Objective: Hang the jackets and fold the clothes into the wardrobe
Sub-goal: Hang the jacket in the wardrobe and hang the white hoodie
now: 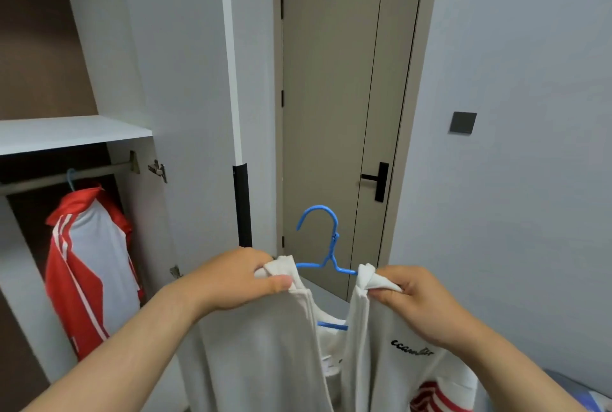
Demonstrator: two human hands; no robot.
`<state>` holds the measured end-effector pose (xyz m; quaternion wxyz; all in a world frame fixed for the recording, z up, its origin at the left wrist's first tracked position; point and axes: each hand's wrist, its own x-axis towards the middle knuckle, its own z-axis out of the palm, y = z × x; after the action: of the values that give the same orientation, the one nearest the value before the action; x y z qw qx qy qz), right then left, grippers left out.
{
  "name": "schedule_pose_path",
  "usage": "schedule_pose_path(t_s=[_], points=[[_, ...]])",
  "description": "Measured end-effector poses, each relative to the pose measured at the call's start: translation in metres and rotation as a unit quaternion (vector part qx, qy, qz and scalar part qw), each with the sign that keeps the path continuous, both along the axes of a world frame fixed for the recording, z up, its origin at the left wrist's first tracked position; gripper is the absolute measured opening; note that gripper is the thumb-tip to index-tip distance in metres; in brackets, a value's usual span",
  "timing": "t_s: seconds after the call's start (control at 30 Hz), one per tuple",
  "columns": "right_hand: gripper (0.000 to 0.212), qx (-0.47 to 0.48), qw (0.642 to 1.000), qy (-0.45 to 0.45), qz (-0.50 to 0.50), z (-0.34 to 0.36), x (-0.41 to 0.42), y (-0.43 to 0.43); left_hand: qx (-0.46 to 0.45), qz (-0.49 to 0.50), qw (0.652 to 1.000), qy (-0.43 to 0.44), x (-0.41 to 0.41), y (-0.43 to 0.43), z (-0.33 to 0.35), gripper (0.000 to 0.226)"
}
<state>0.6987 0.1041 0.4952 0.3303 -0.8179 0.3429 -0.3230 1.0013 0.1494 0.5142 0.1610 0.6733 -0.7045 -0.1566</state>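
- Head view: my left hand pinches one shoulder of the white jacket, and my right hand pinches the other.
- The blue hanger sits inside the jacket, hook up between my hands (its lower bar shows in the open front).
- The jacket hangs below and well right of the wardrobe rail, where a red-and-white jacket hangs.
- Step, I judge: seating the shoulders on the hanger.
- Next: grasp the hook and lift it to the rail.

Place: a room in a home, by my reckoning.
Wardrobe: built-in, white, open to my left, a red-and-white jacket hanging on its rail.
Door: beige, with a black lever handle.
Wall: plain, one dark switch.
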Motion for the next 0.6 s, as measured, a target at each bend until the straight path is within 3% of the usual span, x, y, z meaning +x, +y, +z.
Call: schedule_pose_path(t_s=[0.13,0.2,0.27,0.33,0.4,0.47,0.6], points=[[0.023,-0.013,1.000,0.021,-0.003,-0.001,0.000,-0.001,-0.005,-0.036,0.998,0.058,-0.011,-0.001,-0.002,0.035],[0.019,0.048,0.999,0.014,0.013,0.006,-0.004,0.000,-0.047,-0.034,0.995,0.080,-0.012,0.000,-0.004,0.021],[0.023,0.238,0.970,-0.030,0.032,0.014,-0.010,-0.005,-0.078,-0.046,0.990,0.110,-0.014,0.002,-0.008,0.014],[0.050,0.419,0.907,-0.002,0.029,0.015,-0.015,-0.013,-0.089,-0.062,0.986,0.125,-0.018,0.005,-0.011,0.010],[0.069,0.466,0.881,0.082,0.015,0.009,-0.013,-0.019,-0.091,-0.071,0.984,0.132,-0.024,0.005,-0.014,0.009],[0.072,0.494,0.862,0.113,0.008,0.005,-0.009,-0.020,-0.091,-0.068,0.985,0.128,-0.026,0.005,-0.015,0.014],[0.062,0.510,0.859,0.033,0.022,0.002,-0.006,-0.023,-0.089,-0.056,0.985,0.138,-0.023,0.005,-0.020,0.008]])
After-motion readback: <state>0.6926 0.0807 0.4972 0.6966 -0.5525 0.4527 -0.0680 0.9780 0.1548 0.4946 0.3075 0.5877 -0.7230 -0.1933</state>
